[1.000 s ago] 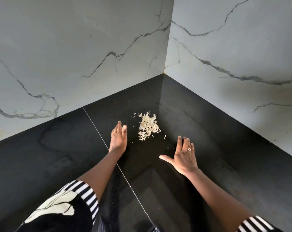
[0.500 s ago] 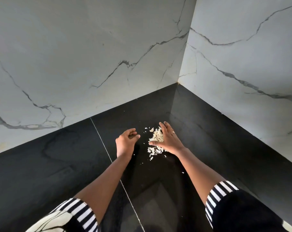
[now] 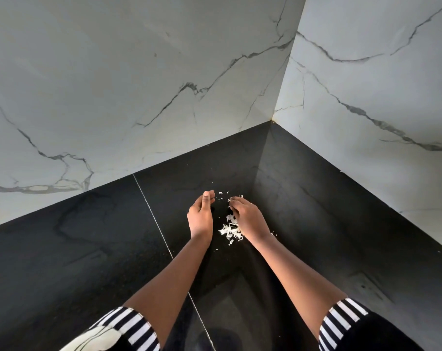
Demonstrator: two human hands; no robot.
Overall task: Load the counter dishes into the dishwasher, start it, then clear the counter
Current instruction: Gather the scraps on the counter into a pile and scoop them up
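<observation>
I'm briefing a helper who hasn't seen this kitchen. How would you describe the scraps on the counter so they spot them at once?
Find the black counter where two white marble walls meet in a corner. In front of that corner, between the left hand and right hand, lies a small pile of scraps. Nothing else on the dark stone is pale and flaky.

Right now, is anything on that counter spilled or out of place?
Yes: a loose pile of pale scraps lies on the black counter between the left hand and right hand, with stray bits scattered toward the corner. Nothing looks damaged.
</observation>
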